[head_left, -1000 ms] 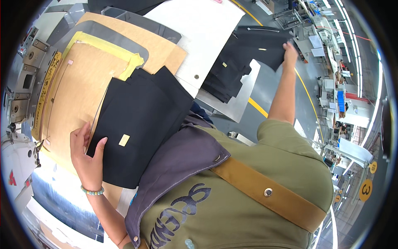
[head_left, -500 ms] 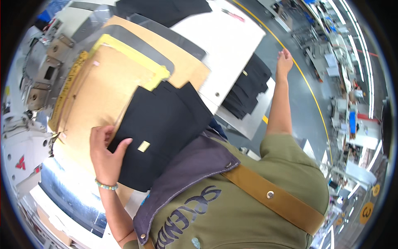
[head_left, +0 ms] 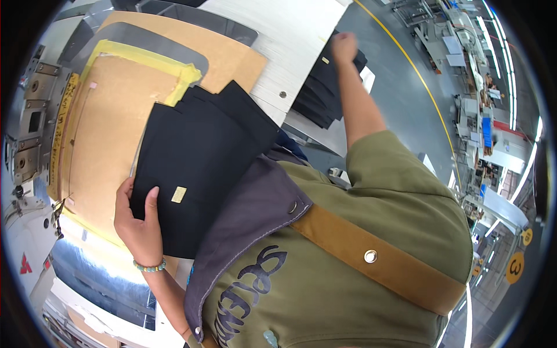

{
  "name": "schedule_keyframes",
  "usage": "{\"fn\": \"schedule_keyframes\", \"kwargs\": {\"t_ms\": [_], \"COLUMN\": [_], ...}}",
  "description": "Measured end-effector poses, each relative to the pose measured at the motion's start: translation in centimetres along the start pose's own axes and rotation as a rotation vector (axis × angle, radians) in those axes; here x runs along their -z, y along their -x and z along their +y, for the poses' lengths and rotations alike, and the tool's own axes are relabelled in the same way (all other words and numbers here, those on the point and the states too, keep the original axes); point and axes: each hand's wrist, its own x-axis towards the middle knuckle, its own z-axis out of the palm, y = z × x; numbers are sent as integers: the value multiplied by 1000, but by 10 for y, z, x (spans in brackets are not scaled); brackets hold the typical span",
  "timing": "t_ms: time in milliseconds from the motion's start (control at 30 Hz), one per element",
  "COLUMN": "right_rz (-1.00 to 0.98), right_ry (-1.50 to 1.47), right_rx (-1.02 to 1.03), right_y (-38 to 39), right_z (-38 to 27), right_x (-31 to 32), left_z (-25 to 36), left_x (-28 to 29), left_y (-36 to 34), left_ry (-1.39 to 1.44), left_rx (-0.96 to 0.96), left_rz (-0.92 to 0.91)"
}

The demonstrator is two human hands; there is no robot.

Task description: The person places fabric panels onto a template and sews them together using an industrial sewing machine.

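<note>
Black fabric pieces (head_left: 197,156) lie fanned in a stack against my apron front, with a small pale yellow sticker (head_left: 179,194) on the top one. My left hand (head_left: 138,223) is closed on the stack's left edge, thumb on top and fingertips partly hidden at the side. Far off to the right, my right arm is stretched out. My right hand (head_left: 346,47) is over a second pile of black fabric pieces (head_left: 319,87), which also bears a small pale sticker. Blur hides its fingers, and I cannot make out whether it touches the pile.
A tan board (head_left: 110,139) edged with yellow tape (head_left: 145,55) lies left of the stack. Machine parts (head_left: 28,122) stand along the left side. Beyond the board is a white tabletop (head_left: 290,52). A yellow line (head_left: 426,81) crosses the grey floor at right.
My right hand has swung left and inward, from above the floor to the second pile. My left hand still holds the stack's edge. The whole view has shifted slightly.
</note>
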Motion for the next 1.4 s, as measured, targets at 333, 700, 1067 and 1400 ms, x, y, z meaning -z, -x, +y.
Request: {"fn": "schedule_keyframes", "kwargs": {"t_ms": [333, 700, 1067, 1400], "right_rz": [-596, -799, -862, 41], "right_ry": [636, 823, 781, -416], "right_rx": [402, 605, 658, 25], "right_y": [117, 99, 175, -73], "right_z": [60, 29, 30, 27], "right_x": [0, 2, 11, 106], "left_z": [49, -11, 81, 68], "left_x": [17, 86, 127, 115], "left_y": [11, 5, 15, 44], "left_ry": [79, -79, 280, 1127], "left_rx": [-143, 37, -575, -917], "left_rz": [-19, 144, -178, 221]}}
